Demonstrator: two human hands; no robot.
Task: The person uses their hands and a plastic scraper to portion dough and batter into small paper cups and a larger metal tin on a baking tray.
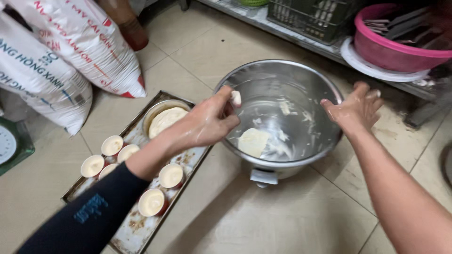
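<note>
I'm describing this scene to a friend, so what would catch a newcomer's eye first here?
The big steel bowl on the tiled floor at centre, with a pale lump of dough inside. Over it the left hand pinches a small bit of dough, while the right hand is spread open above the far rim. At left, a worn baking tray holds small filled cups.

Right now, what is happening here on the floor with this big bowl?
A person works over a large metal bowl on the tiled floor. The left hand pinches a small piece of pale dough above the bowl; the right hand is open and empty beside the rim. A lump of dough lies inside. To the left, a metal tray holds small filled cups and a round tin.
</note>
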